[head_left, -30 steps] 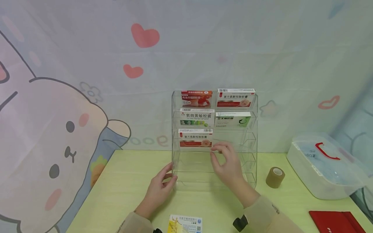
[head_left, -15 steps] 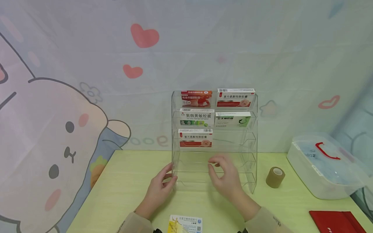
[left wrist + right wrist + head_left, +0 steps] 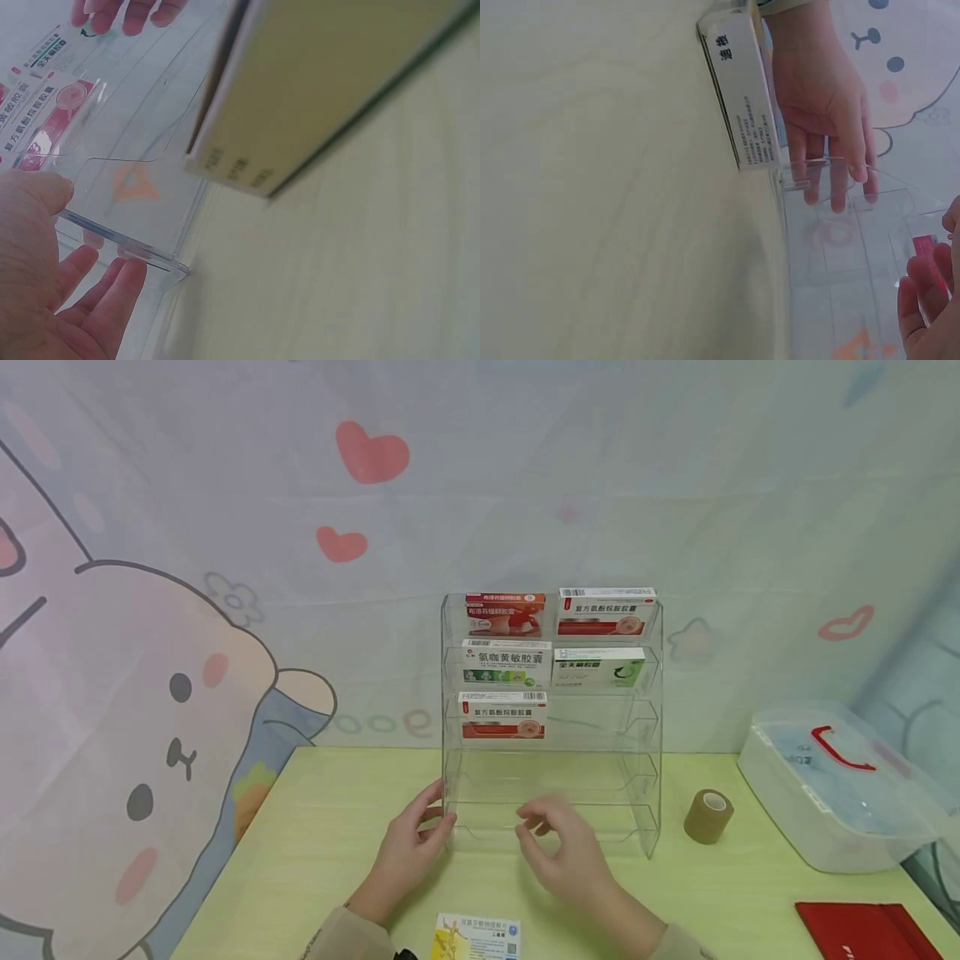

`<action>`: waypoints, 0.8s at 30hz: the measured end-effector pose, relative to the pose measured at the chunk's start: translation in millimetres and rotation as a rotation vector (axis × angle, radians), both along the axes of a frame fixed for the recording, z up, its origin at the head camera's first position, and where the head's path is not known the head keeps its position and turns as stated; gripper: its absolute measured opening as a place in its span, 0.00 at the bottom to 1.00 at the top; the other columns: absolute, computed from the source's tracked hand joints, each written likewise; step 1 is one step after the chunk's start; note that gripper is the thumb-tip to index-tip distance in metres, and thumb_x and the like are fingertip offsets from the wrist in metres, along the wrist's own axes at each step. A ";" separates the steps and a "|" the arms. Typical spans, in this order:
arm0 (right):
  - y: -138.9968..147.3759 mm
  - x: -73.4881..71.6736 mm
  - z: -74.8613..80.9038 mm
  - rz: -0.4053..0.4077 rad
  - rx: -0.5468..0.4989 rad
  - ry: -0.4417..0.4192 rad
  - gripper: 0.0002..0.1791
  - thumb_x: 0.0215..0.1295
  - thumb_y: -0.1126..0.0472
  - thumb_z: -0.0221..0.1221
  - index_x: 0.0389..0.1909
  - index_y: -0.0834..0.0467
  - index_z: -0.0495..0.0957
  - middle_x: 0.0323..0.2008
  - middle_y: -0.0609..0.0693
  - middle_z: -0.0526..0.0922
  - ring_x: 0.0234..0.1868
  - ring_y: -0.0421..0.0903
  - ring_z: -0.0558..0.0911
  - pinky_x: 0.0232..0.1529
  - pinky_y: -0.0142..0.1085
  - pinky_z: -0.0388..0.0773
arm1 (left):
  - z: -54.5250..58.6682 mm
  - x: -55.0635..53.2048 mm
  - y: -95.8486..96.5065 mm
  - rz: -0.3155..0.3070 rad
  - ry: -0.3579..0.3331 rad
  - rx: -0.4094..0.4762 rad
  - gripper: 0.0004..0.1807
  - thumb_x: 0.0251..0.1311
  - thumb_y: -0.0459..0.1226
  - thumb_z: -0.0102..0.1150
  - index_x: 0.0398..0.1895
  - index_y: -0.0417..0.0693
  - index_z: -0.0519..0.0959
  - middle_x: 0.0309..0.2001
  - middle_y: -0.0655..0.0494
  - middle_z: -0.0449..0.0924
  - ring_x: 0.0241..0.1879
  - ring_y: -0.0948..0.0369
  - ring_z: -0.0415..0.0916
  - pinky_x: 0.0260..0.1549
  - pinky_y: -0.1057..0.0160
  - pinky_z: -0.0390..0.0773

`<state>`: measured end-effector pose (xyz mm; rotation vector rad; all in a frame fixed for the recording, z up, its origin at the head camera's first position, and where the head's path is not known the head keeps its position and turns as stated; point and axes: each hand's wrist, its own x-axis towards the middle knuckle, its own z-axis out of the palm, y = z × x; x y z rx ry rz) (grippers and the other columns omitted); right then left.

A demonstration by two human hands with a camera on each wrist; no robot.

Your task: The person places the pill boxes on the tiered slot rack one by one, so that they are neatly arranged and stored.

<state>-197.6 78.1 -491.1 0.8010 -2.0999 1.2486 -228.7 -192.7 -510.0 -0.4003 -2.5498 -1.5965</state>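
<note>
A clear acrylic tiered rack (image 3: 555, 777) stands on the table, with several medicine boxes on its upper three tiers. The lowest box, white and red (image 3: 502, 717), sits at the left of the third tier. My left hand (image 3: 408, 847) grips the rack's left side panel; the left wrist view shows the thumb (image 3: 41, 191) on one face and fingers on the other. My right hand (image 3: 566, 856) hovers before the bottom tier, fingers loosely bent, holding nothing. A yellow and white medicine box (image 3: 476, 937) stands nearer me, cut off by the head view's lower edge.
A roll of brown tape (image 3: 708, 817) stands right of the rack. Beyond it is a translucent lidded bin (image 3: 832, 793) with a red handle. A red folder-like item (image 3: 862, 931) lies at the front right. A patterned cloth (image 3: 525, 485) hangs behind the table.
My right hand has come down from beside the white and red box on the third tier to the bottom tier, towards me. The left hand and the boxes have stayed put.
</note>
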 end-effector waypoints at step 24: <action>-9.0 44.2 -32.3 0.428 0.225 -0.393 0.25 0.75 0.48 0.71 0.64 0.57 0.79 0.60 0.51 0.86 0.57 0.44 0.85 0.60 0.34 0.88 | -1.7 0.4 0.2 0.012 0.000 0.003 0.32 0.77 0.38 0.67 0.82 0.53 0.72 0.75 0.41 0.79 0.64 0.42 0.86 0.58 0.61 0.91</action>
